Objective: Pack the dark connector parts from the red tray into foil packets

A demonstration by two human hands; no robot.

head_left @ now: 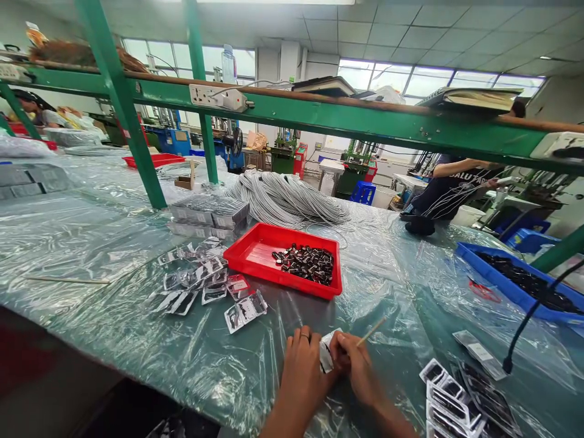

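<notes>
My left hand [303,362] presses down on the table, fingers bent, at the left edge of a small white-and-black packet [326,351]. Pinched in my right hand [354,360] is a thin pale stick [371,331], its end sticking out up and to the right. The right fingers lie against the packet's right side and partly hide it. Beyond the hands stands a red tray [262,250] holding many small black shiny pieces [308,263]. Several similar packets [245,311] are scattered left of my hands, and a pile of packets with black contents [449,395] lies to the right.
Plastic film covers the table [150,359]. Behind the red tray sit a coil of grey cable [292,198] and stacked grey boxes [207,213]. A blue tray [524,280] and a hanging black cable [529,322] are at right. Green shelf posts [125,115] rise from the table; a co-worker [460,182] stands beyond.
</notes>
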